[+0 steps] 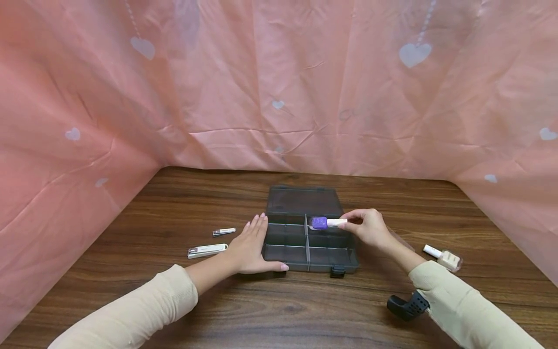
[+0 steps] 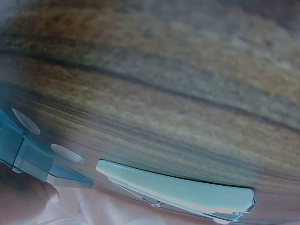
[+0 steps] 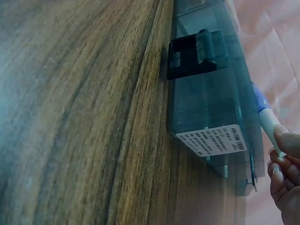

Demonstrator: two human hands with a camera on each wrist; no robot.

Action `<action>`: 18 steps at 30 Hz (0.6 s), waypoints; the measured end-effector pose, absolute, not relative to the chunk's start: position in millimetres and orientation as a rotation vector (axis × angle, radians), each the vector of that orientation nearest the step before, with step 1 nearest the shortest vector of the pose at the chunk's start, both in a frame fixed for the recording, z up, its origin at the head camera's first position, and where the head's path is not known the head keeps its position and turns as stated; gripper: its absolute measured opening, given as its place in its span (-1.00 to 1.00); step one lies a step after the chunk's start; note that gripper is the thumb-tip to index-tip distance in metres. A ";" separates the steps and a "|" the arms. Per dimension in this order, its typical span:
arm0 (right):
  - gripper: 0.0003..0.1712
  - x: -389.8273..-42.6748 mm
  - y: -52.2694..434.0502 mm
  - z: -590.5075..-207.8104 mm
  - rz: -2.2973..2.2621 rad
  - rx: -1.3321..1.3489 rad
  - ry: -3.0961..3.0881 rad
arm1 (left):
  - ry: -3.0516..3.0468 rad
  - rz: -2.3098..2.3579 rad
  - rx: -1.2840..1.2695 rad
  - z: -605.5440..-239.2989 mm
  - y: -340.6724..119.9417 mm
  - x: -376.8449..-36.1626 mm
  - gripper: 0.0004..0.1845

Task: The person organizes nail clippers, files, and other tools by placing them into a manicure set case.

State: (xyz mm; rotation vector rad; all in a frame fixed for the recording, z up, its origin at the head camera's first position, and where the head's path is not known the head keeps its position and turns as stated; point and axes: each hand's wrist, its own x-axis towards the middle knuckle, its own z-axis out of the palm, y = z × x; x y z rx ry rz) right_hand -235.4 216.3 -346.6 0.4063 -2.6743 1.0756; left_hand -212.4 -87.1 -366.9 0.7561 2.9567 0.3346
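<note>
A dark see-through organizer box (image 1: 331, 261) with several compartments lies open on the wooden table, its lid (image 1: 303, 201) folded back. My right hand (image 1: 368, 227) pinches the white cap of a purple nail polish bottle (image 1: 319, 222) and holds it over the box's back right compartment. The right wrist view shows the box wall (image 3: 206, 105) with its black latch (image 3: 194, 54) and the white cap (image 3: 270, 125) between my fingers. My left hand (image 1: 253, 245) lies flat on the table with straight fingers, pressing against the box's left side. A large nail clipper (image 1: 207, 250) sits just left of it, also clipper (image 2: 180, 190).
A small nail clipper (image 1: 224, 231) lies further back left. A beige nail polish bottle (image 1: 443, 257) lies on its side at the right. A black strap piece (image 1: 407, 306) sits by my right sleeve. Pink cloth with white hearts (image 1: 279, 82) walls the table.
</note>
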 end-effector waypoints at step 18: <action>-0.91 -252.9 213.7 -351.3 0.838 0.586 -2.692 | 2.963 0.324 0.773 -366.8 -87.8 -211.4 0.30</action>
